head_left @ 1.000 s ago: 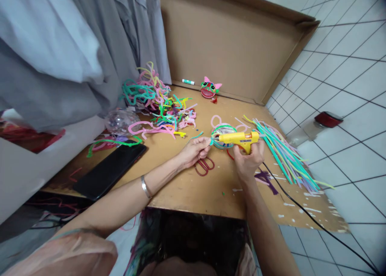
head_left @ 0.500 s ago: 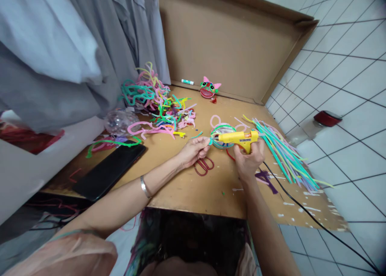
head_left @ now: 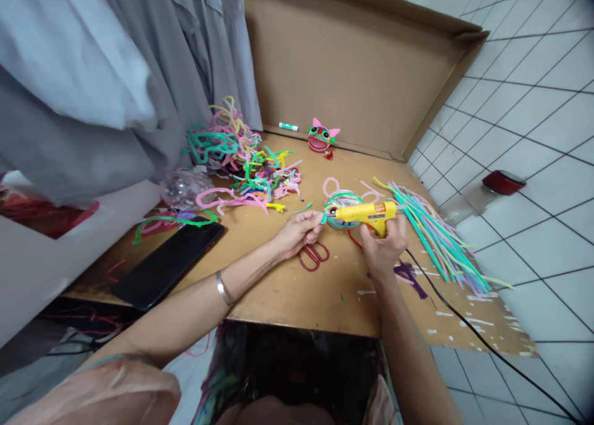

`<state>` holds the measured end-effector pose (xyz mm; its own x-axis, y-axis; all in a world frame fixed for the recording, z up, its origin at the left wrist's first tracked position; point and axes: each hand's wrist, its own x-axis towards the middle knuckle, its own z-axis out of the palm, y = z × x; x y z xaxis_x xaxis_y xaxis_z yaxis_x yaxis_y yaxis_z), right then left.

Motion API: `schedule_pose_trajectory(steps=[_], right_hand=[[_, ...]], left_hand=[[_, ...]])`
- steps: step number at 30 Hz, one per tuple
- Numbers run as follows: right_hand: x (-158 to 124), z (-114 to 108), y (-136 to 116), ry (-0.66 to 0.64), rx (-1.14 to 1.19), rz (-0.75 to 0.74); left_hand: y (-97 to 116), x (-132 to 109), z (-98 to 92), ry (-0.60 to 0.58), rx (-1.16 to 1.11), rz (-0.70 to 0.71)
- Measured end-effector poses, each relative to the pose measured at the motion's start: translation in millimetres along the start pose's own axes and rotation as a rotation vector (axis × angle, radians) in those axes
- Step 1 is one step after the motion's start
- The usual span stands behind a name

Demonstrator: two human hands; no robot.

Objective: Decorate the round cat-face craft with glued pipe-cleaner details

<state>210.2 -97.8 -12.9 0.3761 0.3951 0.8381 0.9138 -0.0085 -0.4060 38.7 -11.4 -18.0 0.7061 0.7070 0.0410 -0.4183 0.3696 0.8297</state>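
Observation:
My right hand [head_left: 383,247] grips a yellow glue gun [head_left: 366,213] by its handle, nozzle pointing left. The nozzle tip touches a round pipe-cleaner piece [head_left: 342,202] with pink loops on the cardboard board [head_left: 297,289]. My left hand [head_left: 299,232] is closed in a pinch on a short green pipe cleaner [head_left: 306,209] right beside the nozzle. Red scissors [head_left: 314,255] lie just below my left hand.
A tangled heap of coloured pipe cleaners [head_left: 241,159] lies at the back left, a straight bundle [head_left: 436,236] at the right. A black phone [head_left: 169,261] rests at the left edge. A pink cat figure [head_left: 322,137] and a glue stick [head_left: 288,126] stand by the cardboard wall. The gun's black cord [head_left: 487,344] runs right.
The glue gun has shifted slightly left, its nozzle closer to the round piece. My left hand has hardly moved.

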Motion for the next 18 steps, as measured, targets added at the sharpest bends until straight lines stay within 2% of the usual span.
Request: schedule_pose_trajectory(steps=[10, 18], right_hand=[[1.1, -0.1, -1.6, 0.029, 0.014, -0.004], [0.9, -0.6, 0.0, -0.011, 0.003, 0.010]], left_hand=[[-2.1, 0.5, -1.6, -0.027, 0.023, 0.001], [-1.2, 0.0, 0.4, -0.012, 0.028, -0.010]])
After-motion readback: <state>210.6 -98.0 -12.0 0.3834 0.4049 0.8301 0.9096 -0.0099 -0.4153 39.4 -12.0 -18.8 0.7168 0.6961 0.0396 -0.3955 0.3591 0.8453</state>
